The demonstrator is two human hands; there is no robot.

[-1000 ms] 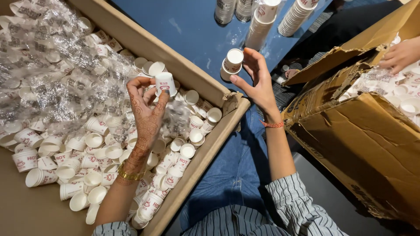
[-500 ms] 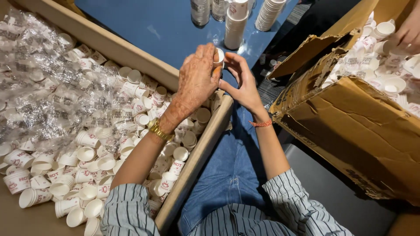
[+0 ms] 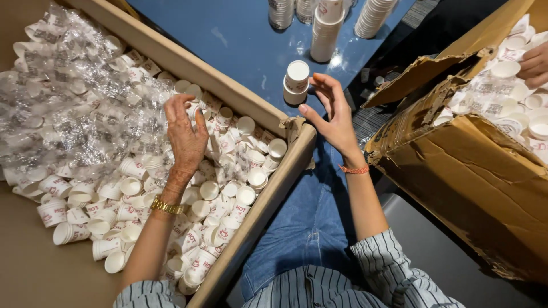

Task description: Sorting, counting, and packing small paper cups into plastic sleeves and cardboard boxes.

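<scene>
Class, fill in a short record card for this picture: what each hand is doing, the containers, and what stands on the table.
Left hand: empty, over loose paper cups
Right hand: holds small cup stack
Left box: cardboard, cups and clear plastic wrap
Right box: torn cardboard, another person's hand inside
Table: blue, tall cup stacks

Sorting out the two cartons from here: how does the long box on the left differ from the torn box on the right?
The long box lies open and flat with straight walls; the torn box is ripped and crumpled. The long box holds loose paper cups beside clear wrap; the torn box's cups look partly wrapped. The left hand hovers in the long box; another person's hand reaches into the torn one. Both are brown cardboard.
</scene>
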